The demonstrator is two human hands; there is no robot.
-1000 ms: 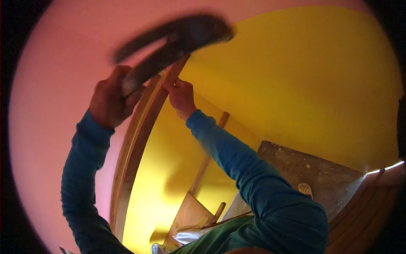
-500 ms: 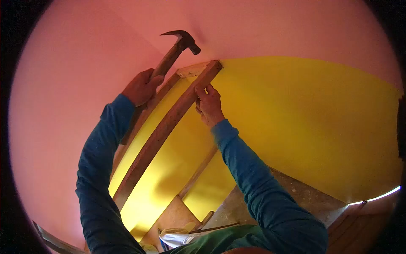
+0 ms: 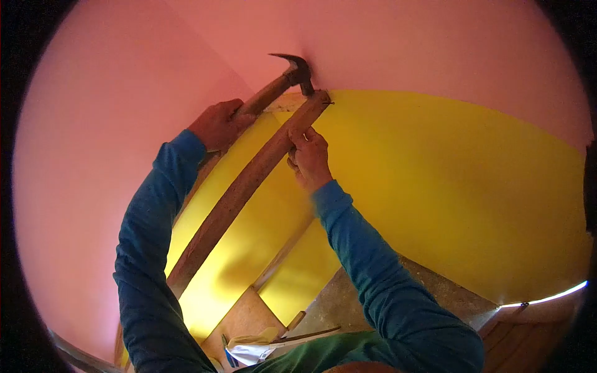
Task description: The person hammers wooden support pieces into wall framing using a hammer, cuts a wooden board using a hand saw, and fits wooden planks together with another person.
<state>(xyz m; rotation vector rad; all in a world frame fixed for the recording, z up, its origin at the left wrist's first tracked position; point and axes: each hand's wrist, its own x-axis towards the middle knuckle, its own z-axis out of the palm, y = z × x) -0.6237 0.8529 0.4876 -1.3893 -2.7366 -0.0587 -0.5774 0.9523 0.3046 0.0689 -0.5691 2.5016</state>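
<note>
Gripping hammer in left hand; right hand pinching beam, its end just above that hand. Glancing blow could strike fingers.

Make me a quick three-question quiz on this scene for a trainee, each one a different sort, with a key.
1. Multiple choice. Which hand grips the hammer?
A) left
B) right
C) both
2. True or false. The right hand is at the lower end of the wooden beam.
3. Fill the gap. The wall directly behind the right hand is ____ in colour.

Key:
1. A: the left hand is wrapped around the handle.
2. False: it is near the upper end.
3. Yellow.
</note>
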